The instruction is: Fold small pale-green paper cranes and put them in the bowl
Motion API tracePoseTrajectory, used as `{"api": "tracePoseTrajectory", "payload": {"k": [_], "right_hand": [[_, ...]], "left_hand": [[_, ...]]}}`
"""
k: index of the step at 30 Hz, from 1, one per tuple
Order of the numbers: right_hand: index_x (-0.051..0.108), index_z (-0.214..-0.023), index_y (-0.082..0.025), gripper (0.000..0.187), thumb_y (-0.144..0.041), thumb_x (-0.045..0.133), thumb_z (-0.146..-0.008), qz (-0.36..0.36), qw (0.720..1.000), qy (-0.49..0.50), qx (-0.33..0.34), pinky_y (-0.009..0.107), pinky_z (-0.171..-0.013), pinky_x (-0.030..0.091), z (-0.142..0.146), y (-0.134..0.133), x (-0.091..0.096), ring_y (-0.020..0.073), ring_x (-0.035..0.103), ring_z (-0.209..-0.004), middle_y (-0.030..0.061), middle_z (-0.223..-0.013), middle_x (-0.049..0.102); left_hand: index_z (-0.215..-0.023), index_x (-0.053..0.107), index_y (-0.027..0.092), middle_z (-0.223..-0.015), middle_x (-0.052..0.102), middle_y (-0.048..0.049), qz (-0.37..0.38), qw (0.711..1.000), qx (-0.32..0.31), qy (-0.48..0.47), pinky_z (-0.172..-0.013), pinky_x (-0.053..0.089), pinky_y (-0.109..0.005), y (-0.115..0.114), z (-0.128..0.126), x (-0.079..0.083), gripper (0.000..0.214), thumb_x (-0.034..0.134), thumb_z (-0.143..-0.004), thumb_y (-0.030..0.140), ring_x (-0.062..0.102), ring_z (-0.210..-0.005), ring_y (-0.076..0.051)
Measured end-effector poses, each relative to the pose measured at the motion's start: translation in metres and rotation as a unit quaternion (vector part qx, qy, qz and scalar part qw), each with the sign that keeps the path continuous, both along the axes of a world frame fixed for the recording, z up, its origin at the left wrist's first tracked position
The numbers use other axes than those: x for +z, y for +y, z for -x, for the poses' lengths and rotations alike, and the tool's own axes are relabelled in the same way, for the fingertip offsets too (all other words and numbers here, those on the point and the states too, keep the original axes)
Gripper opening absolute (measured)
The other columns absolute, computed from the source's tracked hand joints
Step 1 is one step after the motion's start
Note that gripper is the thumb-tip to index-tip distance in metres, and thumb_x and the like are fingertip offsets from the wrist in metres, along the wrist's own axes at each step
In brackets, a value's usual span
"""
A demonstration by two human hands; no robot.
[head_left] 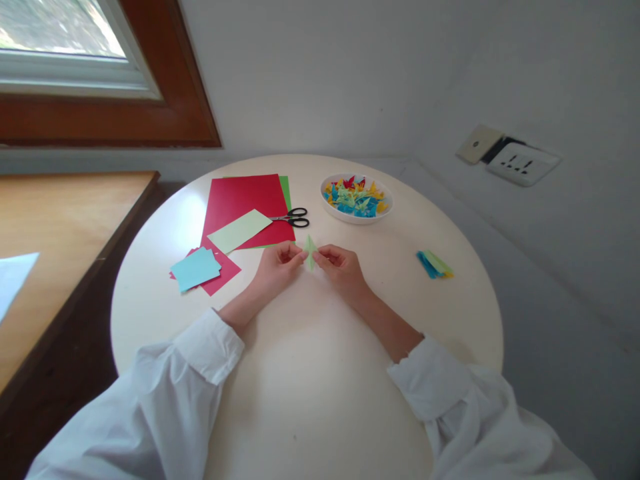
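Note:
A small light green folded paper (310,248), diamond-shaped with a pointed top, is held upright between my two hands above the round white table (320,400). My left hand (280,264) pinches its left edge between thumb and fingers. On the opposite edge, my right hand (342,267) has a similar pinch. Beyond my left hand, a pair of scissors (298,217) with black handles lies partly on a red paper sheet (245,193). A light green paper strip (240,230) rests across that sheet, over the scissor blades.
A white dish (345,217) of colourful folded paper pieces stands at the back. Several folded papers (435,265) lie at right. Left are light blue paper squares (196,270) over red squares (225,273). A wooden desk (75,220) stands beside the table; a wall socket (523,162) is at right.

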State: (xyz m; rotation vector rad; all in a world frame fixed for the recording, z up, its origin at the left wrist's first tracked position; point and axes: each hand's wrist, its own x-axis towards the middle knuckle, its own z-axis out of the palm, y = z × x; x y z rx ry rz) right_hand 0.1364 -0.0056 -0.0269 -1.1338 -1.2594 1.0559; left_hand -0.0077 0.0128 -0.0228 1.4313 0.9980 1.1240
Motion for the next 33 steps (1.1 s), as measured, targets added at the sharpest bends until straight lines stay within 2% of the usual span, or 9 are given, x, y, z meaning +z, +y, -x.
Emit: {"api": "tracePoseTrajectory", "payload": {"k": [4,10,13,17,27,33], "right_hand": [[0.063,-0.068,-0.016,0.021,-0.036,0.067,-0.063,0.011,1.000,-0.008,0.011,0.026,-0.060,0.044,0.0003,0.0007,-0.0011,0.0126,0.056,-0.060,0.0010,-0.066,0.063],[0.061,-0.066,-0.016,0.023,-0.038,0.066,-0.065,-0.013,0.999,-0.027,0.023,0.026,-0.060,0.042,-0.0005,0.0011,-0.0026,0.0121,0.053,-0.060,-0.0003,-0.064,0.060],[0.060,-0.066,-0.016,0.024,-0.040,0.065,-0.067,-0.020,0.998,-0.053,0.034,0.026,-0.057,0.040,-0.0008,-0.0004,-0.0024,0.0110,0.050,-0.058,-0.0003,-0.063,0.058],[0.059,-0.066,-0.015,0.024,-0.039,0.062,-0.070,-0.027,0.995,-0.088,0.043,0.025,-0.055,0.037,-0.0007,-0.0017,-0.0021,0.0101,0.046,-0.056,0.0000,-0.064,0.056],[0.061,-0.070,-0.016,0.021,-0.037,0.059,-0.070,-0.038,0.990,-0.114,0.075,0.024,-0.056,0.038,-0.0009,-0.0023,0.0032,0.0108,0.047,-0.061,0.0011,-0.070,0.058],[0.052,-0.059,-0.017,0.026,-0.039,0.058,-0.071,-0.032,0.987,-0.142,0.065,0.024,-0.051,0.032,-0.0009,-0.0023,0.0013,0.0084,0.038,-0.053,-0.0031,-0.058,0.047]], "left_hand": [[-0.060,0.056,0.014,-0.055,0.052,0.0025,0.002,1.000,0.000,-0.017,-0.048,0.029,-0.021,0.0000,-0.0001,0.0000,0.029,0.067,-0.067,0.039,0.041,-0.049,-0.007],[-0.064,0.059,0.014,-0.056,0.054,0.0029,0.018,0.999,-0.004,-0.034,-0.049,0.031,-0.021,0.0010,-0.0008,-0.0012,0.026,0.069,-0.065,0.039,0.045,-0.050,-0.008],[-0.069,0.063,0.014,-0.063,0.059,0.0004,0.021,0.999,-0.019,-0.043,-0.054,0.036,-0.022,0.0013,-0.0005,-0.0005,0.025,0.071,-0.064,0.037,0.051,-0.057,-0.010],[-0.064,0.064,0.014,-0.061,0.060,-0.0005,0.028,0.998,-0.043,-0.042,-0.055,0.038,-0.023,0.0015,0.0001,-0.0003,0.024,0.072,-0.062,0.036,0.054,-0.060,-0.012],[-0.061,0.061,0.014,-0.060,0.059,0.0006,0.112,0.982,-0.066,-0.137,-0.057,0.040,-0.024,-0.0020,-0.0004,0.0029,0.023,0.074,-0.061,0.033,0.053,-0.057,-0.010],[-0.059,0.059,0.014,-0.057,0.056,0.0019,0.126,0.981,-0.051,-0.141,-0.055,0.040,-0.022,-0.0025,-0.0006,0.0029,0.023,0.073,-0.062,0.032,0.052,-0.056,-0.009]]}}
